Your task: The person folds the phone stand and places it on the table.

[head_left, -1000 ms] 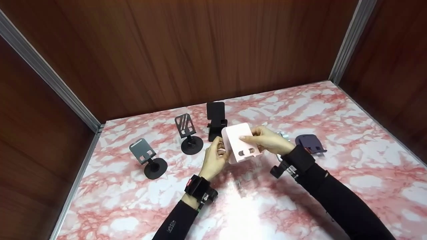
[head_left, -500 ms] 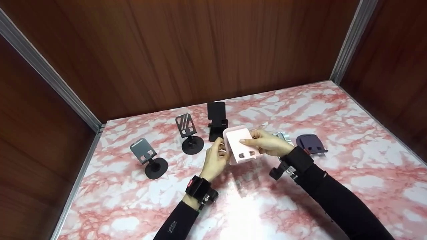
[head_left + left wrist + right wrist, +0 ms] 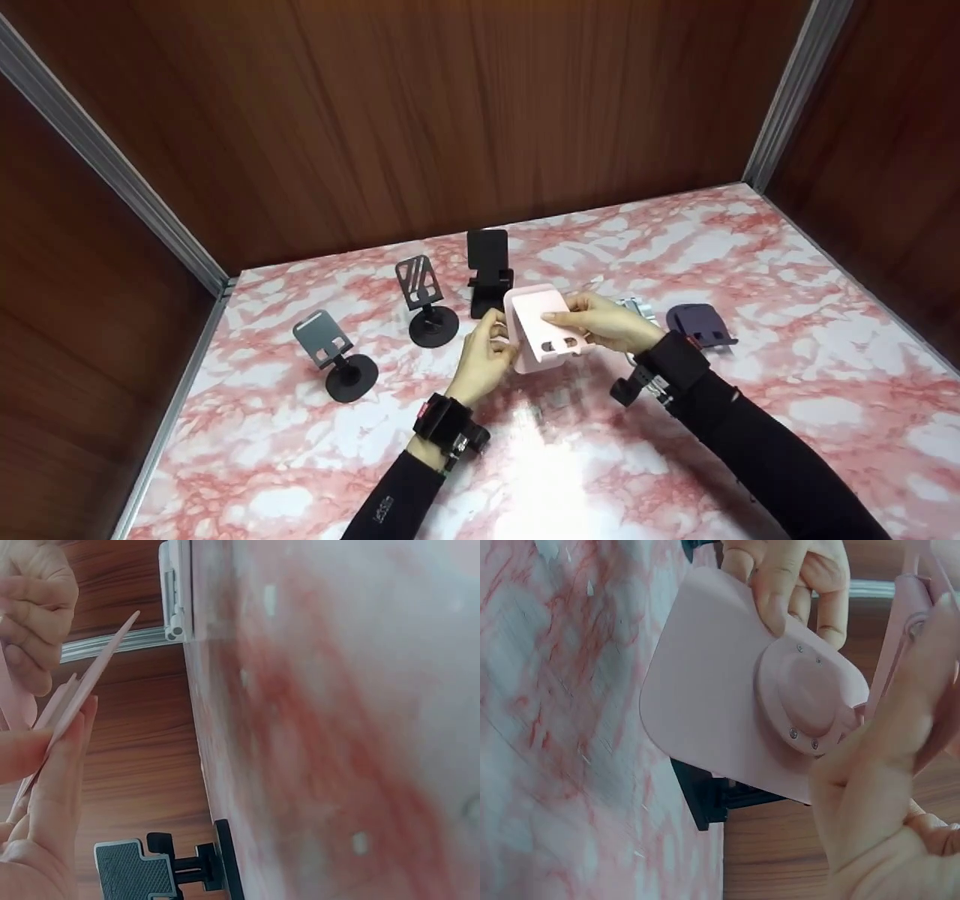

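Since a second ago the pink phone stand [image 3: 541,328] has sunk a little and drifted slightly toward the back wall, with both hands moving along with it; nothing else has shifted. It is held just above the marble table [image 3: 787,300], in the middle, its plate tilted with the two cut-outs at the lower edge. The right hand [image 3: 609,322] pinches the plate from the right, fingers across its face. The left hand [image 3: 484,358] grips the left side, its fingers curled behind onto the base. The stand lies between the hands, and both have hold of it.

One pink stand is in hand. On the table stand a black stand [image 3: 487,271] just behind it, two dark round-footed stands [image 3: 424,300] [image 3: 334,354] to the left, one purple stand [image 3: 699,323] lying to the right, and something silvery [image 3: 634,306] beside the right wrist, too hidden to name.
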A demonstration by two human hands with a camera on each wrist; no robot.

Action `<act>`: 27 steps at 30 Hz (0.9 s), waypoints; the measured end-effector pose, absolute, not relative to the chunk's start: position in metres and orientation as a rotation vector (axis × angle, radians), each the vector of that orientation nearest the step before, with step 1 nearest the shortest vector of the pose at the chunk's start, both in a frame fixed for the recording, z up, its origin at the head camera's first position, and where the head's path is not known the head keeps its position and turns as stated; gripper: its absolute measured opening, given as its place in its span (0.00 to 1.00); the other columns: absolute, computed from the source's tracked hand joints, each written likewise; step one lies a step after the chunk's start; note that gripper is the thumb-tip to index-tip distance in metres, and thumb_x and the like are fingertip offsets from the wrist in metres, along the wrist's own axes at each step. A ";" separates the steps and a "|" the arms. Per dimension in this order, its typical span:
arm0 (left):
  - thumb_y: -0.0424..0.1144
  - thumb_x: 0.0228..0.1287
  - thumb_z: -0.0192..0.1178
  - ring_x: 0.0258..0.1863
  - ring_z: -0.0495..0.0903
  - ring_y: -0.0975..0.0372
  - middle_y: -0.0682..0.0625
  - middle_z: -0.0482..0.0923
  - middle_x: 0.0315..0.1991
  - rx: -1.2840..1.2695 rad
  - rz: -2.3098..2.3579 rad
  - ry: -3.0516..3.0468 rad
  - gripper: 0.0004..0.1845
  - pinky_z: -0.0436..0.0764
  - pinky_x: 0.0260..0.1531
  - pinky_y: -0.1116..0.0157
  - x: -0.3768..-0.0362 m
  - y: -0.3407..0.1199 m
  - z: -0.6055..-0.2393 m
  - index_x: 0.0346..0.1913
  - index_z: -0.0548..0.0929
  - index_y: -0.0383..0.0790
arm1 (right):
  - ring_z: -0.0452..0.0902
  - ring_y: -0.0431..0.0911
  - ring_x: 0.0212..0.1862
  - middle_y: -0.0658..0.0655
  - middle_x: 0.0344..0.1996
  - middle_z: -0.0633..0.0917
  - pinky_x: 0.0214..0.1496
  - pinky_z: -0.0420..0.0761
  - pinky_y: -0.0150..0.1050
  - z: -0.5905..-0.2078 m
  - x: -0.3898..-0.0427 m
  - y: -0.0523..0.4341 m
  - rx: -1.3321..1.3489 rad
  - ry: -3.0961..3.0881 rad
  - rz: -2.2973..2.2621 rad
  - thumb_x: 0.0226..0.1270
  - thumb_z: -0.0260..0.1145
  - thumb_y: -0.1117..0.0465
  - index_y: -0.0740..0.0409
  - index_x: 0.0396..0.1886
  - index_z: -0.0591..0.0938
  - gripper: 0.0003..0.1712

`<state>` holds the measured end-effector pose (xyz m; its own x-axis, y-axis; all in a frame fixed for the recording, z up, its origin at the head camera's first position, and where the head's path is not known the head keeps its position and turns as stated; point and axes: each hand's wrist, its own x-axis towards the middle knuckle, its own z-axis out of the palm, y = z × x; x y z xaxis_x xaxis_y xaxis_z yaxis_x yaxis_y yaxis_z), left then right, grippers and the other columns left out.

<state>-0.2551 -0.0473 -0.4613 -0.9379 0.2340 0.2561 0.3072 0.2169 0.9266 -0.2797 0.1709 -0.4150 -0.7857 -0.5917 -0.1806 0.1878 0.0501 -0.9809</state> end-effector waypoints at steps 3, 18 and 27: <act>0.17 0.55 0.56 0.28 0.79 0.63 0.36 0.83 0.36 -0.534 -1.896 -2.404 0.15 0.76 0.25 0.77 -0.257 -0.047 -0.456 0.46 0.71 0.29 | 0.82 0.35 0.28 0.48 0.28 0.86 0.28 0.82 0.26 -0.413 -0.280 0.173 -0.430 1.852 -1.765 0.76 0.56 0.59 0.58 0.44 0.80 0.09; 0.17 0.57 0.55 0.27 0.80 0.63 0.40 0.80 0.34 -0.536 -2.057 -2.335 0.16 0.86 0.29 0.64 -0.257 -0.050 -0.455 0.48 0.69 0.26 | 0.75 0.40 0.40 0.56 0.48 0.70 0.35 0.80 0.29 -0.409 -0.278 0.180 -0.336 2.084 -1.751 0.69 0.65 0.56 0.59 0.55 0.67 0.22; 0.17 0.57 0.53 0.28 0.80 0.65 0.43 0.80 0.35 -0.552 -2.146 -2.310 0.17 0.85 0.30 0.68 -0.256 -0.050 -0.453 0.50 0.68 0.26 | 0.80 0.39 0.47 0.57 0.56 0.72 0.49 0.83 0.34 -0.413 -0.278 0.185 -0.365 1.882 -1.775 0.74 0.59 0.55 0.64 0.73 0.56 0.36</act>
